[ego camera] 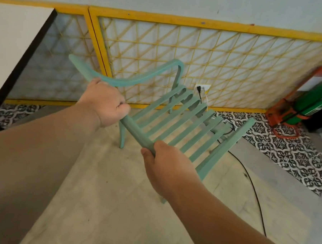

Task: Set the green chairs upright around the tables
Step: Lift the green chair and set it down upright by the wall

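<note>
Both hands grip one green chair (137, 134). To the left of the left hand (103, 105), a white table (10, 44) with a dark edge runs along the frame's side, well apart from the chair. The left hand has its fingers curled round the corner where the curved armrest (124, 81) meets the chair's nearest rail, with the knuckles up and the thumb tucked against the rail.

Between the hands this rail slants down to the right, and a row of flat slats runs away from it toward the wall. The chair looks tilted. One leg reaches the pale floor just below the left hand, and another shows under the right wrist.

The right hand (164, 168) wraps the lower end of the same rail, its fingers hidden underneath. Beyond both hands a yellow lattice panel (207, 24) lines the wall. Above the right hand and behind the slats, the panel has a wall outlet (203, 87) with plugs in it.

To the right of the right hand a black cable (256, 195) trails across the floor beside a strip of black-and-white patterned tiles (285, 154). Farther right, a green cylinder (319, 99) leans in a red cart (283, 133).
</note>
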Demonstrator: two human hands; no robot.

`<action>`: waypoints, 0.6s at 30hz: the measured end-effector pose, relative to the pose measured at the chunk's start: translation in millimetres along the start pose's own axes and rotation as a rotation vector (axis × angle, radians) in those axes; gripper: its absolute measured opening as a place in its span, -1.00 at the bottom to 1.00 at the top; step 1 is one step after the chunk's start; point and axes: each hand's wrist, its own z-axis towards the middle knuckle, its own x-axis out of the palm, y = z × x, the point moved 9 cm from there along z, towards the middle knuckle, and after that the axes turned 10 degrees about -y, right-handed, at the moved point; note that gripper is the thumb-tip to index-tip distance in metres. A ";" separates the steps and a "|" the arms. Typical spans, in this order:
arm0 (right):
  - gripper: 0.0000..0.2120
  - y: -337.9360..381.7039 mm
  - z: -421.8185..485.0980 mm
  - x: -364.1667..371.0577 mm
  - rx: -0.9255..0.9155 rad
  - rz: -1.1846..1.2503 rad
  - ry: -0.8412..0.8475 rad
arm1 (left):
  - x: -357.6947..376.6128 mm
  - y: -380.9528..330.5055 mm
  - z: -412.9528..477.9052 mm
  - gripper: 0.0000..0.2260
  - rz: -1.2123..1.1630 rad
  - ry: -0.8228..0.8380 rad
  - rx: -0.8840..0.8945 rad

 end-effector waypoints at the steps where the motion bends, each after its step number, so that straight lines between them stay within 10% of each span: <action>1: -0.62 0.0 0.5 0.8 0.002 -0.005 -0.001 | 0.7 1.0 0.2 -0.48 -0.005 -0.020 0.011; 18: -0.61 -2.9 -5.9 -4.0 -0.064 -0.080 -0.013 | -4.3 -2.9 -14.1 -0.53 -0.072 -0.073 -0.056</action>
